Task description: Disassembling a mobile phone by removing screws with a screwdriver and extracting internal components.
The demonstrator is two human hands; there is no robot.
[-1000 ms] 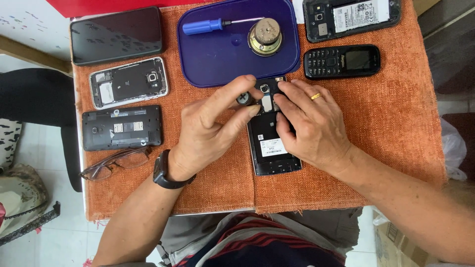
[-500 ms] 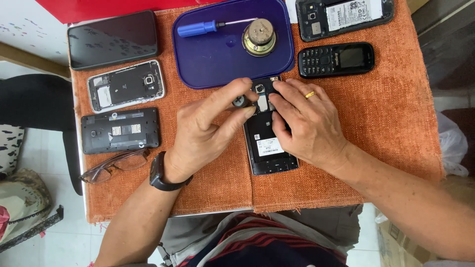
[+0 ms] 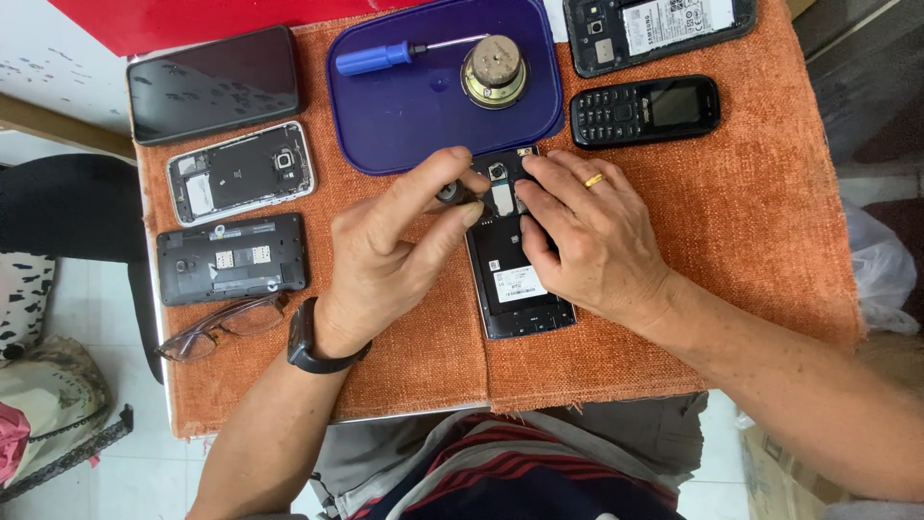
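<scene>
Pinching small part (image 3: 449, 192) in left hand (image 3: 390, 255), opened phone (image 3: 515, 260) under right hand (image 3: 587, 241)

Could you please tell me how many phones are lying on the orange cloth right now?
6: black-screen phone far left, two opened ones below it, backless phone top right, keypad phone beneath, and one under both hands.

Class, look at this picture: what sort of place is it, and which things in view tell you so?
Probably a small phone-repair bench. Several opened phones lie on an orange cloth, a blue tray holds a screwdriver, and both hands work on an open phone.
</scene>
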